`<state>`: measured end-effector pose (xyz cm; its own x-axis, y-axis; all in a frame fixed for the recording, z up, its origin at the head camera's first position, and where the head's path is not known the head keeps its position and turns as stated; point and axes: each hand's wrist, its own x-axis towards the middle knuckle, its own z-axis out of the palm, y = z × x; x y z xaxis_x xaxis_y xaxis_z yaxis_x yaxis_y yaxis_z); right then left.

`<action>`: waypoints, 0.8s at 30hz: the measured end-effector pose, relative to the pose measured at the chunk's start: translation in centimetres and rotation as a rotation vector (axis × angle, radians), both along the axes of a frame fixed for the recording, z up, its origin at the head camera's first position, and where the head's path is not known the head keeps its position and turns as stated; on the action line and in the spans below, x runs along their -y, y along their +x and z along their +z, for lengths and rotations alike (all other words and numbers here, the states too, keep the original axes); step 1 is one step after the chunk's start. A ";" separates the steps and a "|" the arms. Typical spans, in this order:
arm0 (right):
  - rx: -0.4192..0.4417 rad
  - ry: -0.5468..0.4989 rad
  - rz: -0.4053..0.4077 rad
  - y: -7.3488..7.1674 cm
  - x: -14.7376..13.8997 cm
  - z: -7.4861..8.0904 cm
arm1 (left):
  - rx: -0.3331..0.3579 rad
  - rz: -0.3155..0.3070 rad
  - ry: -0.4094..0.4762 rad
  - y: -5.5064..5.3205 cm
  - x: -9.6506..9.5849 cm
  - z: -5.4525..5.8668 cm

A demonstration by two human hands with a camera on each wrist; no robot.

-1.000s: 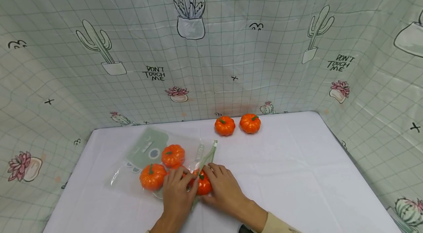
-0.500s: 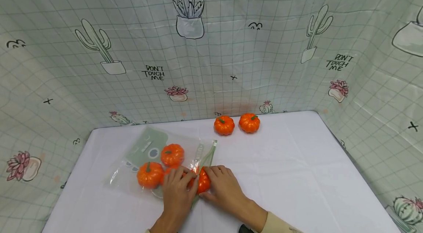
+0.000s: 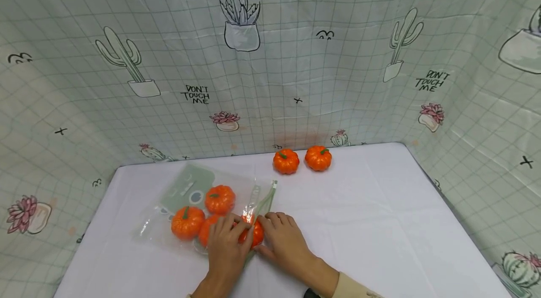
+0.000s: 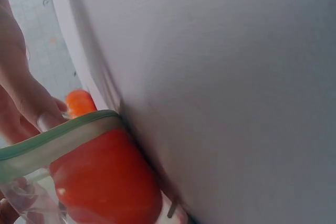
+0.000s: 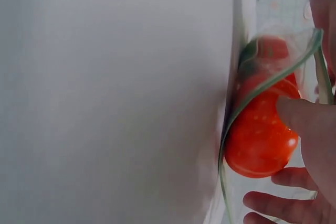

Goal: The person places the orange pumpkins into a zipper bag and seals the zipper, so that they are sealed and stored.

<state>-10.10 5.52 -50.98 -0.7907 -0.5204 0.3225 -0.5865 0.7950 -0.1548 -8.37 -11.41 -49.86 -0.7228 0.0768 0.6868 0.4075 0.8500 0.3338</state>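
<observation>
Left hand (image 3: pixel 227 244): thumb and fingers pinch the green rim (image 4: pixel 73 124) of the clear bag (image 3: pixel 196 180), probably to keep its mouth parted.
Right hand (image 3: pixel 284 239): holds the glossy pumpkin (image 5: pixel 262 140), thumb on its face, fingers along its lower edge; likely steadying it from outside the bag.
Glossy pumpkin: in the bag's mouth, between the two hands, part of it covered by the rim and part bare; squat and round, with no clear long axis. Which way its stem points, I cannot tell.
Bag's lie: laid on the surface (image 3: pixel 380 223), long axis roughly left to right, mouth facing right and slightly toward the person.
Inside: left pumpkin (image 3: pixel 188 225), stem upward; upper pumpkin (image 3: pixel 220 200), stem leaning left; hidden pumpkin (image 3: pixel 207 231), partly behind the left hand. Their weight seems to hold the bag down.
Far edge: left rear pumpkin (image 3: pixel 286 162) and right rear pumpkin (image 3: pixel 318 159), just apart, stems leaning left and right; presumably set back to avoid crowding the hands.
</observation>
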 end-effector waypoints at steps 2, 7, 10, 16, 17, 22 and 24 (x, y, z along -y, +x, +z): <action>-0.019 0.018 0.012 0.1 0.3 0.0 | 0.005 0.002 0.002 0.0 0.0 0.0; -0.051 0.024 0.005 0.3 0.6 0.1 | -0.001 0.004 0.009 0.0 0.0 -0.1; -0.069 0.010 -0.016 0.4 0.5 0.1 | -0.012 0.003 0.010 0.0 0.0 -0.1; -0.029 0.057 0.024 0.7 0.9 0.2 | -0.028 -0.001 -0.002 -0.2 0.1 -0.3; -0.016 0.067 0.031 0.7 0.9 0.2 | -0.027 -0.001 -0.002 -0.2 0.1 -0.3; 0.037 0.046 0.028 0.1 0.3 0.4 | 0.009 0.004 0.002 -0.1 0.2 -0.3; 0.051 0.009 0.013 -0.3 -0.3 0.7 | 0.027 0.007 -0.001 0.0 0.2 -0.2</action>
